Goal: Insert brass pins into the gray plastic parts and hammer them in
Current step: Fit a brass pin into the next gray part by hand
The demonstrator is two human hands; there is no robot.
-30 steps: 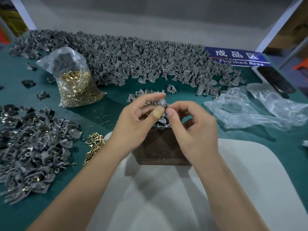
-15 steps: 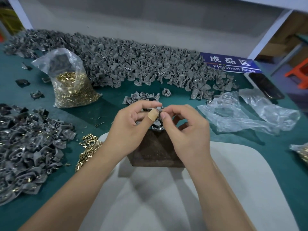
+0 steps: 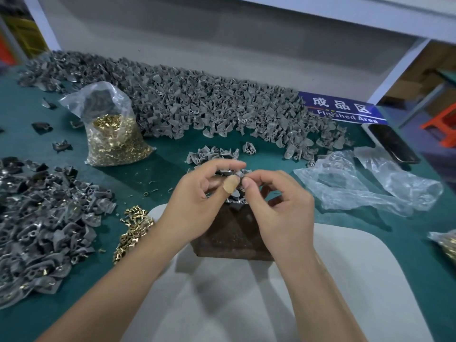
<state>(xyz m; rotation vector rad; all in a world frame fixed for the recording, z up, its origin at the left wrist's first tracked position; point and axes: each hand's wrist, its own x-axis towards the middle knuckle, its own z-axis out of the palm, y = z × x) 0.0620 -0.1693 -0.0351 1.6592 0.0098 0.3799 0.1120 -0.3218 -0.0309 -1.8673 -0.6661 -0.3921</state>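
Here both hands meet above the dark brown rectangular block [image 3: 232, 233]. The left hand [image 3: 197, 206], a tan plaster on its thumb, pinches a small gray plastic part [image 3: 238, 174] between thumb and curled fingers. The right hand [image 3: 278, 208] pinches at that same part from the other side, perhaps holding a pin, though it is too small to tell. Loose short brass pins [image 3: 133, 228] lie just left of the left forearm, near the clear plastic bag of brass pins [image 3: 116, 134] on the green table mat [image 3: 167, 169].
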